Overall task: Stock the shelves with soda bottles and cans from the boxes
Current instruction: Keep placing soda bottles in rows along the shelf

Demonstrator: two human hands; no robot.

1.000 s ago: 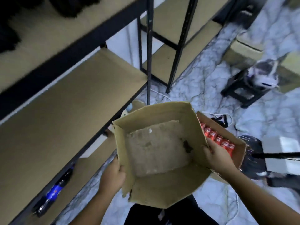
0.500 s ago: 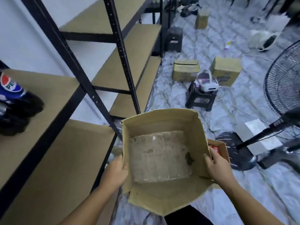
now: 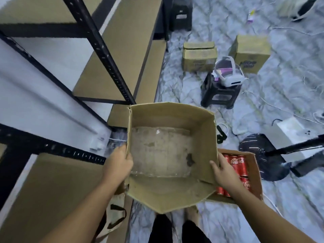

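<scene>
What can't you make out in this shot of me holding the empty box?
Head view:
- Count of red cans: held box and right hand cover most.
- Print on closed boxes: blurred, too small.
- Black stand: cut off by right edge.

Bare forearms (image 3: 82,209), black trousers (image 3: 160,228).

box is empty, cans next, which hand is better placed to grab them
Right, probably. The right hand grips the empty box by the wall directly above the red cans; the left hand holds the opposite wall, by the shelf.
</scene>
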